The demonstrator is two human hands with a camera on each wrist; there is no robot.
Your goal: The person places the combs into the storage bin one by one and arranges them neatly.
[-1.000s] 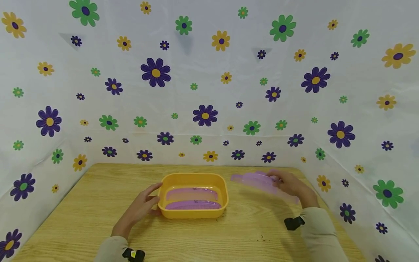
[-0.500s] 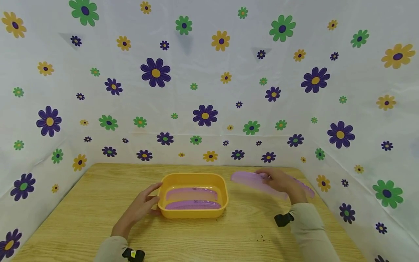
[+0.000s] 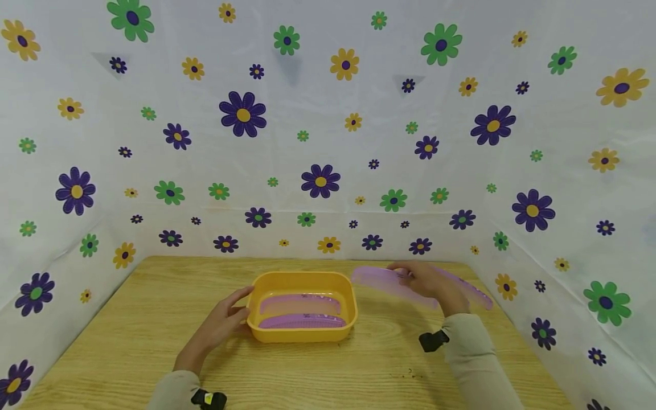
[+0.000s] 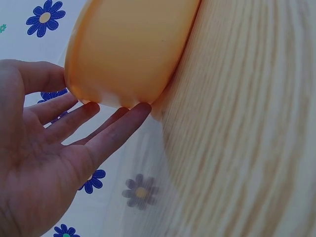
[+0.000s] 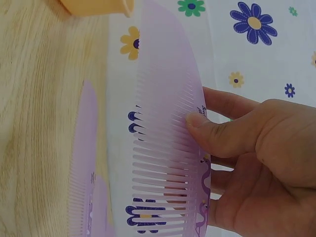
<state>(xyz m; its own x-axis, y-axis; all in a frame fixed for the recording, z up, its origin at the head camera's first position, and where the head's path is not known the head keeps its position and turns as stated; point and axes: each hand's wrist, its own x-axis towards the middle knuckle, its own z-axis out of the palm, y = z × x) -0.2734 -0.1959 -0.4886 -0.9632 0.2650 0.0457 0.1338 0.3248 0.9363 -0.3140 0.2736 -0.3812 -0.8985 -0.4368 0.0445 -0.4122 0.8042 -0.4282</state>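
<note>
My right hand pinches a light purple comb between thumb and fingers, above the table right of a yellow tub. In the right wrist view the thumb lies over the spine of this comb, its teeth pointing left. My left hand touches the tub's left end. The left wrist view shows straight fingers against the outer wall of the tub. Inside the tub lie a paler comb at the back and a purple comb at the front.
More purple comb shows on the table at the right, partly behind my right hand. In the right wrist view a comb lies there with another purple piece beside it. A flower-patterned white sheet surrounds the wooden table.
My right hand has moved left with the comb, towards the tub, uncovering purple comb on the table at the right. The left hand and the tub stay where they were.
</note>
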